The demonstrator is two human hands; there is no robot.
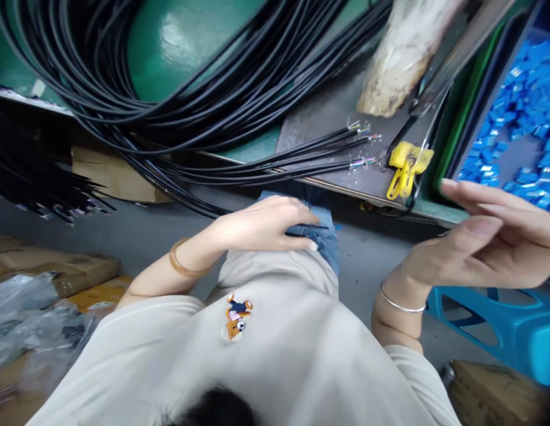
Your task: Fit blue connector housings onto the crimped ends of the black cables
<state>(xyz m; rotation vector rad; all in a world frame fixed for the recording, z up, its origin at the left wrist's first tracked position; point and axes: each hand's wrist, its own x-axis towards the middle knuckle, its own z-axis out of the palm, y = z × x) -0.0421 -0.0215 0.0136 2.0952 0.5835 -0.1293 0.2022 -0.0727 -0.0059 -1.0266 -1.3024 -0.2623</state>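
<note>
Looking down over person's beige shirt toward workbench edge. Left hand [266, 225] rests on lap, fingers curled narrow around thin black cable end [308, 228]. Right hand [488, 248] raised at right, fingers spread wide, holding nothing. Far beyond, black cable bundle [204, 100] loops across green bench; stripped cable ends [361, 145] lie just beside yellow tool [408, 165]. Blue connectors [523, 106] fill tray, far right.
</note>
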